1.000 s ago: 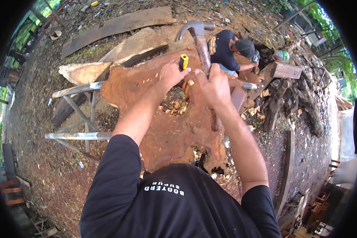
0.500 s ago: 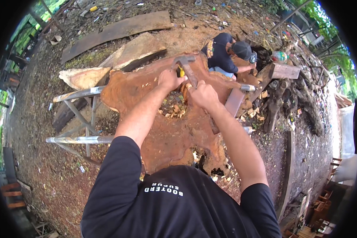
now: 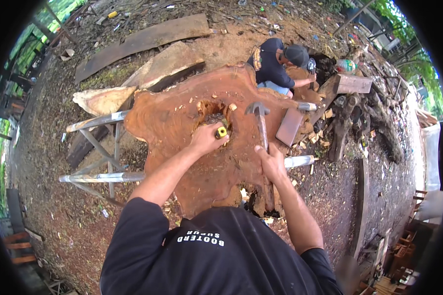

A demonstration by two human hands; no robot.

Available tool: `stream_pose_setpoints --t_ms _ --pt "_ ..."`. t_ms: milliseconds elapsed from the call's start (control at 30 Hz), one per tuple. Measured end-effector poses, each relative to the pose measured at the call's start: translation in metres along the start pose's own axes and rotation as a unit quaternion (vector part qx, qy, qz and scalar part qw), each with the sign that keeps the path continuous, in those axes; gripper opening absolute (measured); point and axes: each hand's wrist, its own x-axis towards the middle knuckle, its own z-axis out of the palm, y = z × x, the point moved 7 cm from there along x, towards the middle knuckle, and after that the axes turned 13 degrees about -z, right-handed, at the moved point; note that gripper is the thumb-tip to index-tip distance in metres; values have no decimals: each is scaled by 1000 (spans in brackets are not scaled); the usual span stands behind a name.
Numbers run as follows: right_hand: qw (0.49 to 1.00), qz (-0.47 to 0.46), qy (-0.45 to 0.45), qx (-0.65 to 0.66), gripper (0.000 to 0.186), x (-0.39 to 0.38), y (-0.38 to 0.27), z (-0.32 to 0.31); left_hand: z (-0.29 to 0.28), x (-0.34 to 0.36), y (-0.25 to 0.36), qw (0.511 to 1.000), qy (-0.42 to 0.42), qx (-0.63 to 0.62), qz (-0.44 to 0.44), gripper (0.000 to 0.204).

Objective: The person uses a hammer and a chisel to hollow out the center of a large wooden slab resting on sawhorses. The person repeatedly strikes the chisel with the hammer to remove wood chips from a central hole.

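Note:
My left hand (image 3: pixel 206 141) is closed around a chisel (image 3: pixel 222 132), whose black and yellow handle end points up; its blade is hidden. That hand is at the near right rim of a rough hole (image 3: pixel 211 109) cut through a wide reddish-brown wood slab (image 3: pixel 182 115). My right hand (image 3: pixel 272 163) grips the long wooden handle of a claw hammer (image 3: pixel 257 108). The hammer's metal head lies to the right of the hole, apart from the chisel, and the handle's end reaches back toward me. Pale wood chips (image 3: pixel 232 106) lie around the hole.
Metal trestles (image 3: pixel 101 176) hold up the slab. On its right part lies a flat brown block (image 3: pixel 290 127). Another person (image 3: pixel 275 66) crouches beyond the far right edge, by a dark root stump (image 3: pixel 347 115). Cut planks (image 3: pixel 142 44) lie on the littered ground.
My left hand and the chisel have moved nearer to me, from the hole's far side to its near right rim. The hammer has moved right and away from the chisel.

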Motion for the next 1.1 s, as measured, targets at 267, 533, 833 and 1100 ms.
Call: stream_pose_setpoints --t_ms 267,533,833,1100 --pt "997 63 -27 26 46 -29 58 7 -112 61 3 986 109 -12 -127 50" --pt "993 40 -49 -98 54 -33 58 15 -129 108 29 992 112 2 -50 54" --pt "994 51 -54 -83 51 -30 67 16 -126 116 28 993 98 7 -67 53" --pt "996 65 -48 -44 46 -30 58 11 -123 115 32 993 97 20 -66 50"
